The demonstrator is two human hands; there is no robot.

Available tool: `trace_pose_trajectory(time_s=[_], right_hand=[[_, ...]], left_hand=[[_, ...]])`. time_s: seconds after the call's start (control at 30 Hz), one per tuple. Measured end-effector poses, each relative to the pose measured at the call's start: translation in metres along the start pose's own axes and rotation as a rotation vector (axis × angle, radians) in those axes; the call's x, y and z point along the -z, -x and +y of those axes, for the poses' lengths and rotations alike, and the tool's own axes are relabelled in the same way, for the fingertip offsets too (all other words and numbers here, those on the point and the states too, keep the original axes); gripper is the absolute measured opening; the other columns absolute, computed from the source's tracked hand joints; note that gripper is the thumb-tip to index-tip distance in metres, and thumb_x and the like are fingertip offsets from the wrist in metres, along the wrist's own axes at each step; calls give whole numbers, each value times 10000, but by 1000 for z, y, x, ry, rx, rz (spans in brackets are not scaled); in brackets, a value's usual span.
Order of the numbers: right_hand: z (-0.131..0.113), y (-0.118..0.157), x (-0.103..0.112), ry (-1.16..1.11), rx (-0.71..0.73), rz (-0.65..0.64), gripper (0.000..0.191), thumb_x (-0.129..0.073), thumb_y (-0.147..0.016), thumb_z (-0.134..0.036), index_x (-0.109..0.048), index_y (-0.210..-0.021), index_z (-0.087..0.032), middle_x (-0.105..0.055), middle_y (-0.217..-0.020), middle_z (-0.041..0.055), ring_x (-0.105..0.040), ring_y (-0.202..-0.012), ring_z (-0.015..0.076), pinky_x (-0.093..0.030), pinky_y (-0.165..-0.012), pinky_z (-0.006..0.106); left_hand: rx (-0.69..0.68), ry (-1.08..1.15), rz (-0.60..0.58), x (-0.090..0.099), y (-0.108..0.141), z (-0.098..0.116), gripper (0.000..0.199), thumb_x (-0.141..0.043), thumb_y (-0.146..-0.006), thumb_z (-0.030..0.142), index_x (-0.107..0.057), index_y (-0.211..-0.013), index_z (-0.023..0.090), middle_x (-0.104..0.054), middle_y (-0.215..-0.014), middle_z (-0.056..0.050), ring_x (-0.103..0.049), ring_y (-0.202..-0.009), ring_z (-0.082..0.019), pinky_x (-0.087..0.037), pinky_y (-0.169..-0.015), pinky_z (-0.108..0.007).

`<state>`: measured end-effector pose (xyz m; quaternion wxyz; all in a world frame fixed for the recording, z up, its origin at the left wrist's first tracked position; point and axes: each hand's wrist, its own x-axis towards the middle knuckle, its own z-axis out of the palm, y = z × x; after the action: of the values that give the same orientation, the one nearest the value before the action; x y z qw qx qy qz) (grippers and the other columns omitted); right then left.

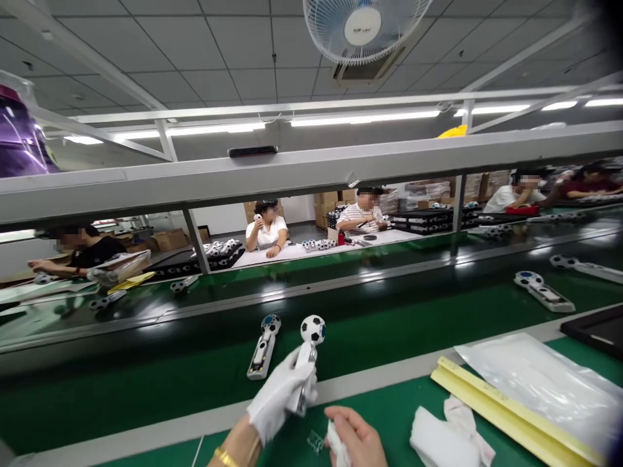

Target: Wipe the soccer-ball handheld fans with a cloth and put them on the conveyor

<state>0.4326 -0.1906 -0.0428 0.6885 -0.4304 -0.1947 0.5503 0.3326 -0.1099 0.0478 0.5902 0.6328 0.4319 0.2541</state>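
Note:
My left hand [278,397], in a white glove, is closed around the handle of a white handheld device with a soccer-ball head [312,329]. The ball end points up and away, over the belt's near edge. My right hand [359,436] is bare and pinches a crumpled white cloth [337,446], low at the front and apart from the device. Just left of that hand lies a small clear plastic piece [315,442]. A similar soccer-ball device [263,350] rests on the green belt left of my gloved hand, its handle showing inner parts.
More soccer-ball devices [544,292] lie along the green conveyor belt [389,337]. On my bench are a white foam-like block [440,438], a yellow strip [511,408], a clear plastic bag [540,376] and a black tray [598,331]. Several co-workers sit across the belt. A shelf beam [311,170] spans above.

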Motion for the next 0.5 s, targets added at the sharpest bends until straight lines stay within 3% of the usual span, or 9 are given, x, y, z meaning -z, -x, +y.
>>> trace_pose_trajectory(time_s=[0.03,0.07,0.17,0.3,0.4,0.5], right_hand=[[-5,4,1,1,-19,-21,628,-728,-478,-670,-648,-773,-121,-549,-471,25,-382,-360,84,-236,-379,196],[-10,9,1,12,-32,-42,603,-737,-506,-639,-647,-800,-120,-556,-496,24,-399,-383,87,-241,-382,191],[-21,21,3,24,-33,-73,485,-725,-617,-541,-642,-855,-127,-576,-572,21,-418,-439,85,-249,-391,177],[-27,27,3,-8,-56,-63,401,-721,-640,-471,-641,-859,-146,-573,-599,10,-401,-427,79,-226,-364,170],[-37,30,0,-20,-63,-18,367,-731,-626,-439,-640,-840,-155,-560,-613,1,-401,-437,80,-233,-364,172],[-53,41,-8,128,33,33,344,-671,-703,-454,-640,-885,-163,-552,-616,3,-404,-452,93,-268,-383,194]], left_hand=[[11,116,-58,-2,25,-1,430,-444,-863,420,-359,-1223,199,-525,-921,-38,-550,-729,-112,-479,-719,-281],[66,390,-116,-3,48,-3,386,-485,-858,411,-401,-1159,185,-508,-914,-36,-547,-725,-115,-478,-696,-286],[257,732,-83,-6,100,-18,378,-533,-839,419,-426,-1119,188,-483,-830,-12,-526,-628,-118,-445,-526,-256],[307,493,-103,-17,125,-50,334,-647,-715,259,-477,-980,149,-534,-818,-31,-562,-533,-127,-422,-486,-234],[352,246,-30,-33,127,-72,221,-568,-663,122,-496,-865,175,-538,-692,-13,-554,-480,-144,-410,-441,-233],[322,278,35,-45,126,-90,126,-541,-692,154,-501,-796,212,-498,-574,13,-491,-421,-139,-337,-369,-213]])
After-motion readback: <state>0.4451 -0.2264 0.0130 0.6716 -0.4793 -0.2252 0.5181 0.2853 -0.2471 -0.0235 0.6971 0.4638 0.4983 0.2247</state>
